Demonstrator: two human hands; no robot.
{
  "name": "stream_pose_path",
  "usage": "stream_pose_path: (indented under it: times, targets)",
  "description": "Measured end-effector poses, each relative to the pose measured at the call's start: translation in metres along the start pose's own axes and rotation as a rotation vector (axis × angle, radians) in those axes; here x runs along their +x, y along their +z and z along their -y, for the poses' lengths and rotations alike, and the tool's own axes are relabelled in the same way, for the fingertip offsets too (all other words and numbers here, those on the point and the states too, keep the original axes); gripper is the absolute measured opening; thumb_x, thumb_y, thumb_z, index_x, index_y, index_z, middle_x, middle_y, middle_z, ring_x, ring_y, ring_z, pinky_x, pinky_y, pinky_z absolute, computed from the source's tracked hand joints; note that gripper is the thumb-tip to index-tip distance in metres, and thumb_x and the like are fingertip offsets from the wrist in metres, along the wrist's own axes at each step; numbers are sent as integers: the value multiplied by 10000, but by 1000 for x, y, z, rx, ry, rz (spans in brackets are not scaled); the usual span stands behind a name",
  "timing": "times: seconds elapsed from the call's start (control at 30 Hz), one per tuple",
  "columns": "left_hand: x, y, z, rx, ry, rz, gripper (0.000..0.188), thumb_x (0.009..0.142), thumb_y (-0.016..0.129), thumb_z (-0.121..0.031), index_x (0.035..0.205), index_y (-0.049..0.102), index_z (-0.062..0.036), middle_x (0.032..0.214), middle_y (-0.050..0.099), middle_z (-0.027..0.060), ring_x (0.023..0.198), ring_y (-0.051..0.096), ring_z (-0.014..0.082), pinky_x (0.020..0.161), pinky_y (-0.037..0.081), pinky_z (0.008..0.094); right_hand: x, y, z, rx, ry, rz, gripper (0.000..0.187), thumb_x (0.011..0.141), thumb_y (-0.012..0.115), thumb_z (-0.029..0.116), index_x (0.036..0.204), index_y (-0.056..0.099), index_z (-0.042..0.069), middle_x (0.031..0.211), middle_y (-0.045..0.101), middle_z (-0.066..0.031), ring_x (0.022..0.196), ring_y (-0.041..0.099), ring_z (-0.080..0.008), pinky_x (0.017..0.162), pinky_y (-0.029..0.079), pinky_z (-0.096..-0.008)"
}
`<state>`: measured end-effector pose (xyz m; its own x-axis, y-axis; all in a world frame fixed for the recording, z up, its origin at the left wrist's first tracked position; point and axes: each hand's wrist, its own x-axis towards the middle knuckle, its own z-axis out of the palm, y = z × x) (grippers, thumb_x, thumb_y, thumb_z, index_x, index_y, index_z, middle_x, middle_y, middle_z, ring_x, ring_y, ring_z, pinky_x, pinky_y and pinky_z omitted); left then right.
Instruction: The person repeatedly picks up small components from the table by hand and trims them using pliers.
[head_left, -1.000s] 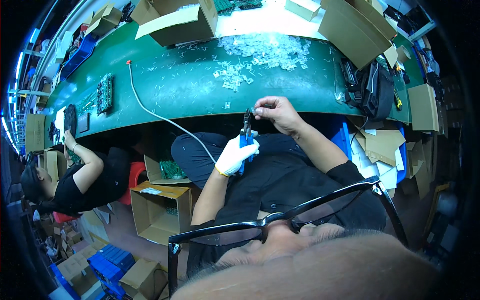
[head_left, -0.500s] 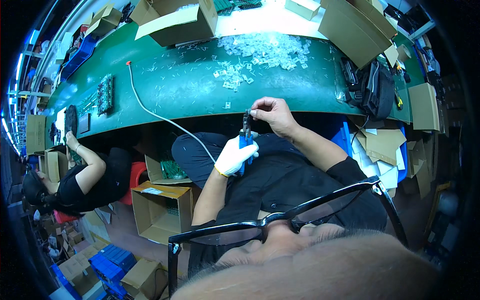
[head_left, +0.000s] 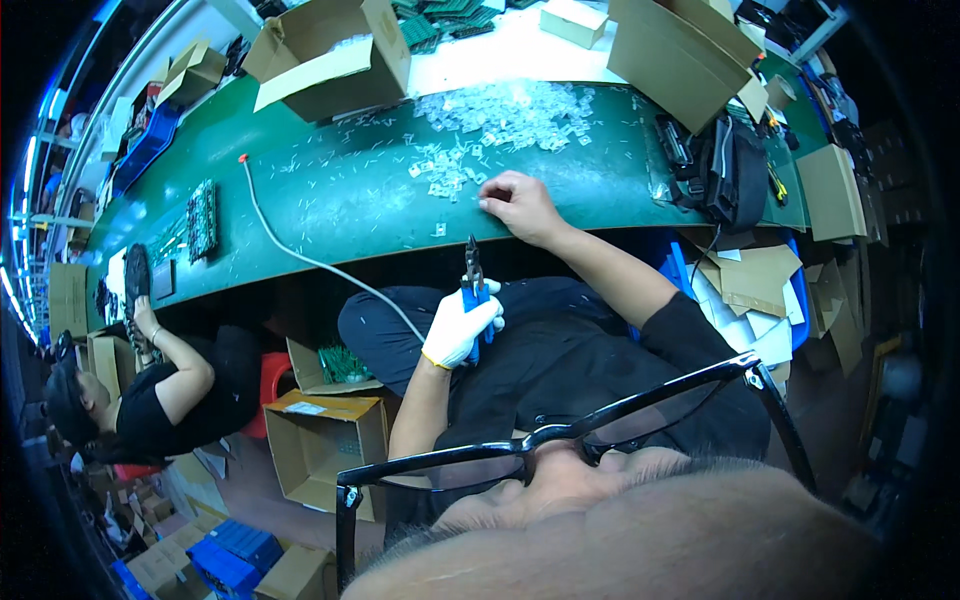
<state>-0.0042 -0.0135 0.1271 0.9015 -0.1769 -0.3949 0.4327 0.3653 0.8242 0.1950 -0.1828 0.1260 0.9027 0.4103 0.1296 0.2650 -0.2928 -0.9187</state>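
My left hand (head_left: 452,328), in a white glove, is wrapped round the blue handles of a pair of pliers (head_left: 472,268). Their dark jaws point away from me, just before the table's near edge. Bare and with fingers curled into a pinch, my right hand (head_left: 522,208) is over the green table, ahead and to the right of the pliers. What its fingertips hold, if anything, is too small to make out. Close to those fingertips lies a small cluster of clear plastic pieces (head_left: 445,172), with a larger heap (head_left: 520,115) behind. One single clear piece (head_left: 440,230) rests near the edge.
Cardboard boxes stand at the back left (head_left: 335,75) and back right (head_left: 680,60). A grey hose (head_left: 300,245) crosses the table. At right are a black bag (head_left: 735,175) and a blue bin (head_left: 800,300) of cardboard scraps. A co-worker (head_left: 190,375) sits at left.
My right hand has moved away from the pliers' tip, forward over the table toward the plastic pieces. My left hand and the pliers are slightly lower and further left. The view has shifted a little.
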Motion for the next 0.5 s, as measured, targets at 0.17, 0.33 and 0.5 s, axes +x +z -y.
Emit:
stream_pose_path:
  times: [0.17, 0.33, 0.5]
  targets:
    - [-5, -2, 3, 53, -2, 17, 446, 1003, 757, -149, 1361, 605, 69, 998, 707, 79, 895, 725, 186, 836, 606, 351, 15, -13, 7, -145, -223, -171, 259, 892, 736, 29, 1150, 759, 20, 1094, 740, -145, 1115, 717, -314, 930, 591, -406]
    - [-5, -8, 4, -21, -16, 8, 463, 1011, 752, -161, 1385, 594, 63, 1007, 709, 80, 904, 727, 187, 854, 612, 360, 26, -70, -8, -703, -290, -366, 273, 839, 756, 50, 1111, 765, 59, 1117, 763, -144, 1062, 673, -374, 1004, 526, -471]
    - [0, -5, 2, 43, -14, 50, 483, 1009, 750, -155, 1403, 584, 69, 1017, 716, 85, 915, 732, 189, 861, 603, 350, 39, -92, -28, -730, -224, -315, 282, 842, 790, 88, 1122, 769, 61, 1078, 771, -140, 1025, 673, -359, 983, 528, -468]
